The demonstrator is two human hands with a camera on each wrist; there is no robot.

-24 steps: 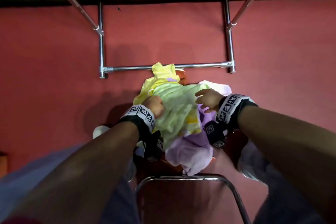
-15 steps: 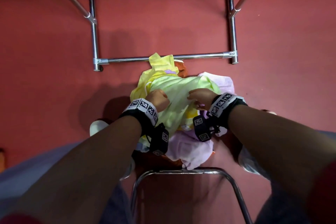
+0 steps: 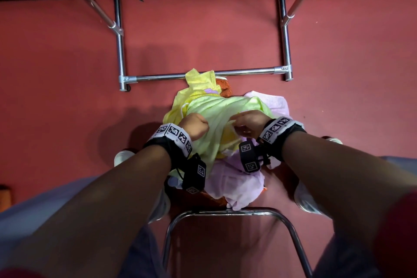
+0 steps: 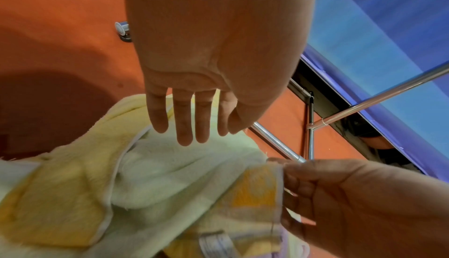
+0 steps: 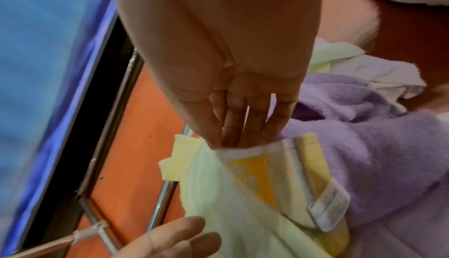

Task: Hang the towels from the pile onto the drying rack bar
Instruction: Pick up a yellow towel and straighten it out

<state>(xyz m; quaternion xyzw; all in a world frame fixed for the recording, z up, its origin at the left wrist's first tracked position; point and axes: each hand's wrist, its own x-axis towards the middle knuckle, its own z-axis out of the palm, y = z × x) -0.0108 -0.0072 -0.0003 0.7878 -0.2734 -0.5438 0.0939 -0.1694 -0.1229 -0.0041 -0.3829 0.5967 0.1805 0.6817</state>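
Both hands on the towel pile, which sits on something hidden under it, just this side of the rack's low bar on the red floor. Top item is the pale green towel with yellow patches. Right hand grip: thumb and fingertips pinched on its hemmed edge near a corner. Left hand grip: fingers straight, relaxed, hovering just over or touching the towel's fold, holding nothing.

Handling, my guess: terry cloth, soft, light, floppy, not slippery or fragile; it will sag and may drag the purple towel beneath along. Best hold is two corners of one hemmed edge, spread apart.

Sewn-in care label near the hem; print too blurred to read. No brand visible.
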